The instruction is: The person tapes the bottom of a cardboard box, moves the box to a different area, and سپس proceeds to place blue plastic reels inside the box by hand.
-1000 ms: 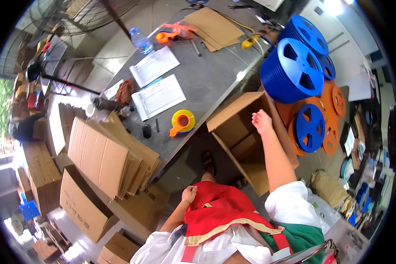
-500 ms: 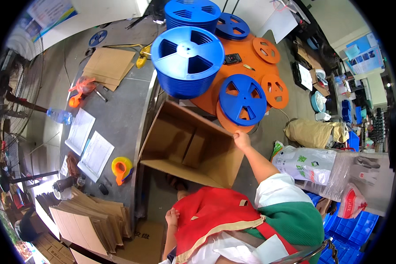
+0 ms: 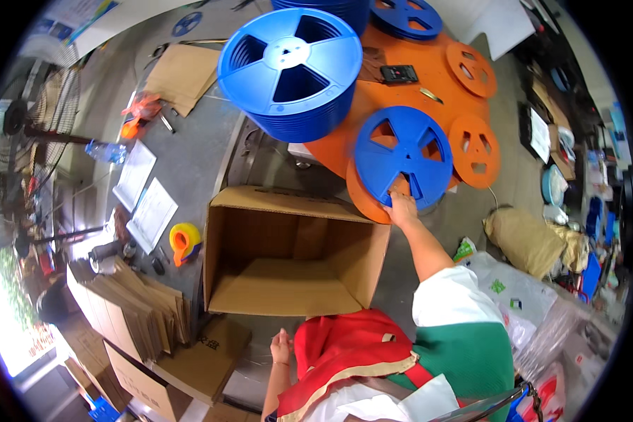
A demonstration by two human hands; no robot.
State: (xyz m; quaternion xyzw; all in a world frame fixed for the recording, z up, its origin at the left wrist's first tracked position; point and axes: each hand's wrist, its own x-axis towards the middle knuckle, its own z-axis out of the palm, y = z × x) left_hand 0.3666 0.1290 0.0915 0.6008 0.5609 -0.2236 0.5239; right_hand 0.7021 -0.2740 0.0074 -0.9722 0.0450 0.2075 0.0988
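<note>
My right hand reaches out to a blue reel lying on the orange round surface. Its fingers go into the reel's lower cut-out and close over the rim. My left hand hangs low beside my red apron, holding nothing, its fingers loosely apart. Between my arms and the workbench, an open cardboard box faces me with its inside bare. Left of the blue reel rises a tall stack of blue reels. Two orange reels lie flat on the right.
A grey workbench on the left carries papers, a yellow and orange tape roll and flat cardboard. Folded cartons stand at its near end. Sacks and wrapped bundles lie on the right. A black device rests among the reels.
My right hand has let go of the box's edge and moved onto the blue reel. The box now sits more squarely in front of me. The view has shifted.
</note>
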